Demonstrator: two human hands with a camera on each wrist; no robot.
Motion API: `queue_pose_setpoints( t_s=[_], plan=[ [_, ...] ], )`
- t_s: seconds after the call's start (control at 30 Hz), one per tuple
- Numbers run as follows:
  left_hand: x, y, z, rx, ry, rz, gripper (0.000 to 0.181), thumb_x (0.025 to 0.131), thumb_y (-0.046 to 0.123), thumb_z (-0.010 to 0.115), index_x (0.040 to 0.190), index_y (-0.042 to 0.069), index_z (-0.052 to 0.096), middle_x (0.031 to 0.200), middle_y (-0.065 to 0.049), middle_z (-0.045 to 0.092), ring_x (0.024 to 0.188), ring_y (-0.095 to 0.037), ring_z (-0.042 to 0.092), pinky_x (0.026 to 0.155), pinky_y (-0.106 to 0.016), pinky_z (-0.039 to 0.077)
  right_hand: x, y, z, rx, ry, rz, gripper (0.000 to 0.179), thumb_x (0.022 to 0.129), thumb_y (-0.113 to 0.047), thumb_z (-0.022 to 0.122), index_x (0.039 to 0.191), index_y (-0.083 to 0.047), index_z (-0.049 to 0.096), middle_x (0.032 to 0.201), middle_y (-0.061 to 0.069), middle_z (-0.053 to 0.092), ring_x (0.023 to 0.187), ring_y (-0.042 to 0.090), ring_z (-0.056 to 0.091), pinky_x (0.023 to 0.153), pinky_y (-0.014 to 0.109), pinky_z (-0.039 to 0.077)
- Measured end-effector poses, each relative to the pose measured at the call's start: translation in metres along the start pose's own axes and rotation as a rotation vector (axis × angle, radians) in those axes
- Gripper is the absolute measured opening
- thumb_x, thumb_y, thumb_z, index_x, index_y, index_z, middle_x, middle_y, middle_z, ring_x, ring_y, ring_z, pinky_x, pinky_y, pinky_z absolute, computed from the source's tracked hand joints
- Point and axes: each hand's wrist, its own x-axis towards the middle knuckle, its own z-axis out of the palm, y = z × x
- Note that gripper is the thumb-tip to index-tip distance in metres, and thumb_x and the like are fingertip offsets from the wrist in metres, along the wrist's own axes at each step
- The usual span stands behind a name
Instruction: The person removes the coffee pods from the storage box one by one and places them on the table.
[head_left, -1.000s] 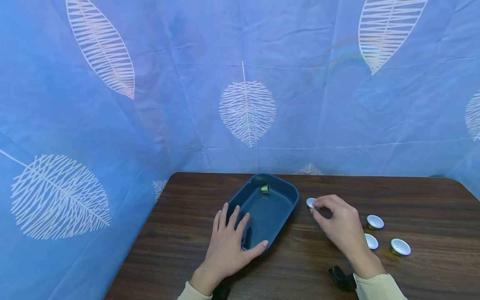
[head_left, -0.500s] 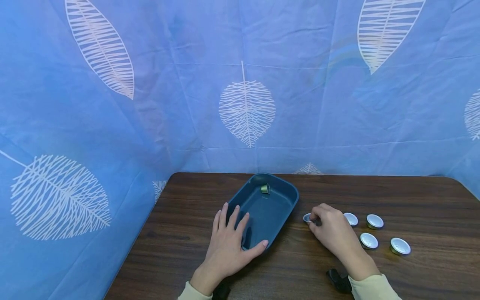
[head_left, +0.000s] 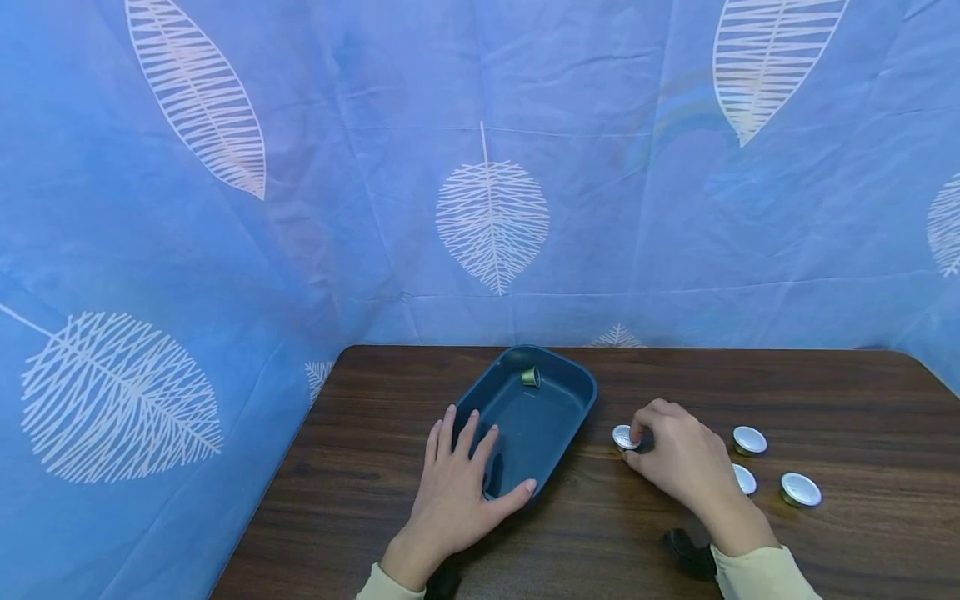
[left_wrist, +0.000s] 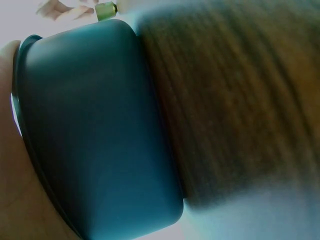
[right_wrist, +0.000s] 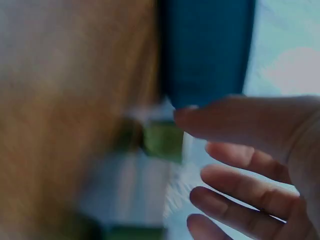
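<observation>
My left hand [head_left: 453, 496] lies over the near left part of a dark blue tray [head_left: 558, 446], fingers spread and the thumb on its right rim. In the tray a green coffee capsule [head_left: 530, 377] lies on its side. Right of the tray stands another green coffee capsule [head_left: 624, 437] with a white lid, upright on the table. The fingers of my right hand [head_left: 686, 454] are at that capsule's right edge. In the right wrist view the thumb tip is beside the lid of the capsule [right_wrist: 165, 140], while the other fingers are apart from it.
More white-lidded capsules [head_left: 750, 441] stand on the brown wooden table [head_left: 352, 467], right of my right hand, one partly hidden by it. A blue cloth with white leaf prints [head_left: 352, 217] hangs behind the table and on its left.
The capsule at my right hand moved toward me, then slightly right. Over the last half second my right hand also shifted right, covering one capsule behind it. The left hand and tray stayed put.
</observation>
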Motion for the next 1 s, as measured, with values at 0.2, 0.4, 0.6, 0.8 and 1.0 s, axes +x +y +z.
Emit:
queue_pose_setpoints(
  t_s=[0.2,0.4,0.6,0.8,1.0],
  plan=[
    [0.001,-0.002,-0.001,0.005,0.006,0.009,0.092,0.079,0.088,0.028,0.143,0.026,0.049,0.157,-0.007,0.032,0.15,-0.035,0.005,0.117,-0.06,0.007,-0.002,0.006,-0.022,0.007,-0.059,0.004,0.02,0.072,-0.022,0.083,0.088,-0.025,0.071,0.108,0.003,0.067,0.092,0.028,0.062,0.058,0.042,0.048],
    [0.0,-0.004,-0.001,0.002,0.014,0.008,0.091,0.079,0.088,0.029,0.143,0.025,0.049,0.157,-0.008,0.032,0.15,-0.036,0.006,0.117,-0.06,0.006,-0.001,-0.001,-0.013,0.029,-0.074,-0.132,0.02,0.076,-0.015,0.08,0.093,-0.025,0.075,0.111,0.0,0.069,0.105,0.029,0.063,0.07,0.049,0.053],
    [-0.002,-0.003,0.001,-0.004,0.003,0.001,0.092,0.078,0.088,0.029,0.143,0.026,0.049,0.158,-0.007,0.031,0.15,-0.036,0.005,0.117,-0.06,0.007,-0.002,-0.004,0.005,0.004,-0.026,-0.183,0.015,0.077,-0.008,0.078,0.086,-0.019,0.078,0.105,0.0,0.071,0.104,0.025,0.063,0.073,0.043,0.056],
    [-0.001,-0.002,0.001,0.0,-0.003,0.002,0.093,0.078,0.089,0.028,0.143,0.026,0.049,0.158,-0.007,0.031,0.15,-0.035,0.003,0.117,-0.06,0.005,-0.004,-0.002,0.009,-0.026,0.037,-0.168,0.017,0.075,-0.001,0.078,0.081,-0.017,0.074,0.094,-0.001,0.07,0.091,0.021,0.063,0.061,0.036,0.052],
    [-0.002,-0.003,0.0,-0.006,-0.01,0.001,0.093,0.078,0.089,0.028,0.143,0.026,0.048,0.157,-0.007,0.032,0.15,-0.035,0.003,0.117,-0.06,0.005,-0.004,0.0,0.014,-0.024,0.081,-0.163,0.023,0.075,0.002,0.075,0.079,-0.018,0.066,0.084,-0.005,0.062,0.08,0.015,0.054,0.059,0.031,0.045]
  ],
)
